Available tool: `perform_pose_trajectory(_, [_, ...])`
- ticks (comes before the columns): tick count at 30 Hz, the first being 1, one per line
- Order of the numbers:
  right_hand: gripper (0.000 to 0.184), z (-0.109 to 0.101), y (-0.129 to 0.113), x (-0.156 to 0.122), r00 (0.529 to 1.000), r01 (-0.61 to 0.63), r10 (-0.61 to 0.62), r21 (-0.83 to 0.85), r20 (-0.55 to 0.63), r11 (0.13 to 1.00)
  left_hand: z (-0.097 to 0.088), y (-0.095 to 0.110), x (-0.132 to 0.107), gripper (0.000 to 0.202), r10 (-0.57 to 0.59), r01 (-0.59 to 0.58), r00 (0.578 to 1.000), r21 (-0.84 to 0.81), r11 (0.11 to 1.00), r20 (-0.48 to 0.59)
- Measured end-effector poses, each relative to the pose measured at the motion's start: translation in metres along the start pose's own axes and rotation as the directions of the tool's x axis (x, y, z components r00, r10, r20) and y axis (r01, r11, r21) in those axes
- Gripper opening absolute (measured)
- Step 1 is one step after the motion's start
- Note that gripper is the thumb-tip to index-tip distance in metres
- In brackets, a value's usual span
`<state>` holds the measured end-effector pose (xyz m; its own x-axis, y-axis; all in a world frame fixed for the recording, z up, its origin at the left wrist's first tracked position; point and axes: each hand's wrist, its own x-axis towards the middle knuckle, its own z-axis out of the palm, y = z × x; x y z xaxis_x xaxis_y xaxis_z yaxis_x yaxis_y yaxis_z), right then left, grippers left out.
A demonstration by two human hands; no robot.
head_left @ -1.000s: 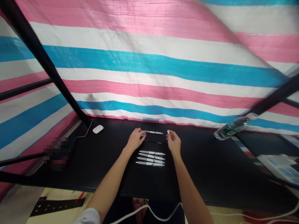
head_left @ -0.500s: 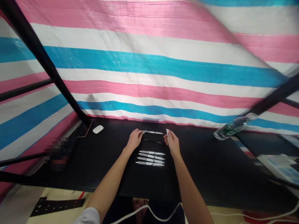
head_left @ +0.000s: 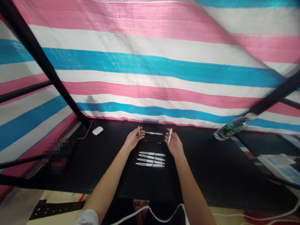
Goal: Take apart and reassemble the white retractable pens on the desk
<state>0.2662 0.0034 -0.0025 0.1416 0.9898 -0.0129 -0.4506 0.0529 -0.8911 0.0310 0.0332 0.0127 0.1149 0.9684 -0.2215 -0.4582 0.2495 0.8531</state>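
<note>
My left hand (head_left: 134, 139), turned palm up, holds a small grey pen barrel piece (head_left: 139, 131) upright against its fingers. In my right hand (head_left: 175, 144), also palm up with the fingers partly spread, rests a white pen barrel piece (head_left: 170, 136). Between the two hands a white and grey pen (head_left: 154, 133) lies crosswise on the black table. Just nearer to me is a thin dark pen refill (head_left: 152, 142). Several more white pens with grey grips (head_left: 151, 159) lie in a stacked row closer still, tips to the left.
A white rounded case (head_left: 97, 130) sits at the back left of the black table (head_left: 197, 175), near a phone-like object (head_left: 84, 130). On the right a clear bottle (head_left: 231, 128) leans by the frame. White cable (head_left: 150, 210) crosses below the front edge.
Both hands have rolled palm up, bringing the barrel pieces into plainer view. My left hand has drawn slightly left, away from the lying pen's end.
</note>
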Motion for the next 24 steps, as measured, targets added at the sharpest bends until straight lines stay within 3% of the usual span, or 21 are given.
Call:
perform_pose_trajectory(8, [0.030,0.011,-0.002,-0.005,0.996,-0.078,0.083,0.115,-0.039,0.990,0.002,0.001,-0.004,0.024,0.024,-0.025,0.999,0.017,1.000,0.044])
perform_pose_trajectory(15, [0.035,0.019,0.003,-0.009,0.998,0.007,-0.007,-0.007,-0.063,1.000,0.005,0.001,-0.009,0.042,0.136,-0.142,0.989,0.130,0.981,0.054])
perform_pose_trajectory(19, [0.032,0.020,0.002,-0.009,0.992,0.092,-0.100,-0.109,-0.074,0.990,0.007,0.001,-0.010,0.038,0.188,-0.196,0.980,0.142,0.970,0.070])
perform_pose_trajectory(24, [0.022,0.022,-0.004,-0.013,0.958,0.265,-0.286,-0.272,-0.038,0.925,0.007,0.002,-0.010,0.024,0.336,-0.378,0.923,0.284,0.881,0.186])
